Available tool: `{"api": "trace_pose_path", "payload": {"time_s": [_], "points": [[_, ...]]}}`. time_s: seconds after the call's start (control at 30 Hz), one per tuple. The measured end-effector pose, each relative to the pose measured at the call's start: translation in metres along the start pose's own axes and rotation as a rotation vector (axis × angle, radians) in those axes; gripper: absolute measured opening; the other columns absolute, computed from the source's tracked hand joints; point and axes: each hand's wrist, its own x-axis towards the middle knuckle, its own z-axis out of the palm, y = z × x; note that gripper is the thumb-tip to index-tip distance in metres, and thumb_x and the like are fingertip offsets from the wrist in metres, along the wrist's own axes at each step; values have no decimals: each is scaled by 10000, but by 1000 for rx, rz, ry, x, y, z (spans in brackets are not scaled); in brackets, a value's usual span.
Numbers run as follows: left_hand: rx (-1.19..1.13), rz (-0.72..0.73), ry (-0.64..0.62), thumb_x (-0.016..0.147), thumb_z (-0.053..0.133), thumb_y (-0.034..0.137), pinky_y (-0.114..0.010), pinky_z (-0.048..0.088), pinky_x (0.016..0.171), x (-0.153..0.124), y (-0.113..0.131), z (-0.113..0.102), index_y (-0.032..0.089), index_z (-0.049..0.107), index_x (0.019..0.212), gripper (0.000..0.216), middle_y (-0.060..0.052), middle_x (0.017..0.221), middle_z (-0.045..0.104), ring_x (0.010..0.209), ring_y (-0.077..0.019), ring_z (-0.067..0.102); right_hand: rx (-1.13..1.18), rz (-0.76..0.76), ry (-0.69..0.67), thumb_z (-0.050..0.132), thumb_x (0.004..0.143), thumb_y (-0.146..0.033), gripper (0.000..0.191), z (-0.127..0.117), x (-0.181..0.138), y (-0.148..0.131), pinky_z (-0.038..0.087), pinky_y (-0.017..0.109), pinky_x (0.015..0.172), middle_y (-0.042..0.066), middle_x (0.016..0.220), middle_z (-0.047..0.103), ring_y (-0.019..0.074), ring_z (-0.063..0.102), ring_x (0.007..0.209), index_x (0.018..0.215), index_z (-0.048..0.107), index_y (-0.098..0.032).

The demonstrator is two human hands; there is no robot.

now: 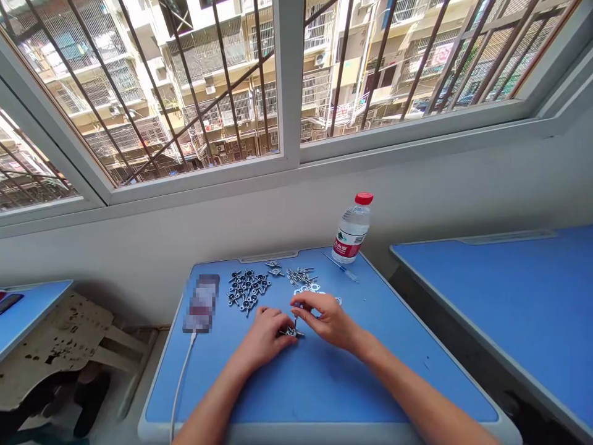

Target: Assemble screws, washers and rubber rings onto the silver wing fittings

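Observation:
On the blue desk [370, 377], my left hand [267, 337] rests with its fingers closed on a small metal part [291, 332], which lies against the desk. My right hand [328, 316] pinches a thin metal piece [295, 321] upright, its lower end meeting that part; its upper end is hidden in the fingers, and I cannot tell its exact kind. Just behind are flat white metal plates [308, 288], partly covered by my right hand. Loose metal pins [301, 275] lie farther back. A group of dark round metal parts with stems [248, 287] spreads to the left.
Two similar metal parts [275, 268] lie near the desk's back. A water bottle [353, 228] with a red cap stands at the back right, beside a pen [341, 269]. At left a blurred phone [202, 303] has a white cable [182, 377]. Another blue desk [509, 290] stands right.

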Motion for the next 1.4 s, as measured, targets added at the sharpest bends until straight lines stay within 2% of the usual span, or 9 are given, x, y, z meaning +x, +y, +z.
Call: {"api": "trace_pose_path", "payload": {"time_s": [0.43, 0.63, 0.87, 1.13, 1.27, 1.4], "points": [[-9, 5, -6, 849, 705, 248, -341, 366, 952, 0, 3, -3, 221, 654, 888, 70, 16, 846, 658, 880, -183, 586, -17, -27, 23, 484, 979, -304, 208, -3, 0, -1, 433, 244, 550, 31, 699, 654, 132, 535, 573, 864, 613, -188], [9, -2, 6, 852, 697, 247, -336, 382, 922, 0, 2, -1, 223, 652, 863, 52, 13, 850, 649, 888, -187, 569, -26, -38, -33, 481, 981, -288, 201, -2, 0, -2, 443, 251, 565, 44, 721, 664, 141, 547, 591, 884, 626, -188], [9, 13, 1, 869, 673, 256, -350, 394, 915, -1, 2, -1, 227, 653, 878, 36, -6, 915, 660, 917, -199, 567, 28, -94, -101, 444, 992, -217, 199, -4, 1, -3, 477, 271, 661, 52, 795, 694, 165, 610, 708, 968, 641, -191], [10, 15, 29, 861, 685, 227, -373, 369, 960, -1, 2, 4, 225, 641, 859, 44, 6, 854, 656, 911, -195, 577, -48, 10, -55, 464, 971, -218, 227, -3, 4, -10, 427, 248, 582, 23, 686, 632, 141, 557, 607, 804, 615, -189], [20, 9, 20, 867, 661, 232, -387, 358, 967, 0, 3, 2, 226, 638, 867, 24, 4, 851, 654, 893, -194, 578, -29, 13, -10, 467, 961, -227, 208, 0, 3, -8, 435, 246, 574, 21, 684, 635, 137, 549, 597, 812, 607, -186], [-22, 1, -29, 825, 658, 188, -373, 354, 988, -2, 4, -6, 227, 636, 897, 86, 21, 835, 638, 865, -178, 574, 34, 76, 99, 506, 948, -270, 168, 0, 1, -3, 464, 251, 563, 19, 687, 645, 141, 560, 584, 855, 617, -186]]}}
